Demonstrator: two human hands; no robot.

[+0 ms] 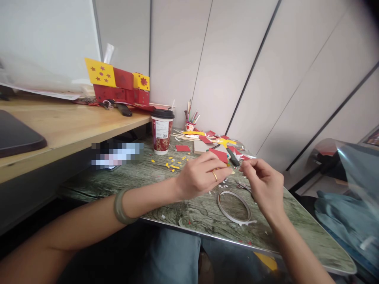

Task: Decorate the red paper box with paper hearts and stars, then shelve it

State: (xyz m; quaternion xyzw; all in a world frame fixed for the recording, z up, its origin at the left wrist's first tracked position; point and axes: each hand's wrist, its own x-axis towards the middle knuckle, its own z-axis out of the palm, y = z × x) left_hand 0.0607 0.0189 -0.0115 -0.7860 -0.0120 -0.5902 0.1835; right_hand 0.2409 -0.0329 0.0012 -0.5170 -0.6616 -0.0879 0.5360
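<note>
Above the table, my left hand (204, 175) reaches rightward with its fingers pressed together. It wears a ring, and a green bangle (121, 207) circles the wrist. A red paper piece (218, 155) shows just behind its fingers; whether they hold it I cannot tell. My right hand (263, 185) faces it, thumb and fingertips pinched on something too small to make out. Below and between the hands, a roll of narrow white tape (233, 207) lies flat with a loose end. Scissors (244, 186) lie partly hidden behind my right hand.
A lidded paper cup (162, 132) stands near the wooden shelf (74, 126). Yellow paper scraps (174, 166) and red paper pieces (182, 148) are scattered about. A dark-handled tool (233, 157) lies behind the hands, near a pen cup (190, 126). A red and yellow paper model (121, 85) stands on the shelf.
</note>
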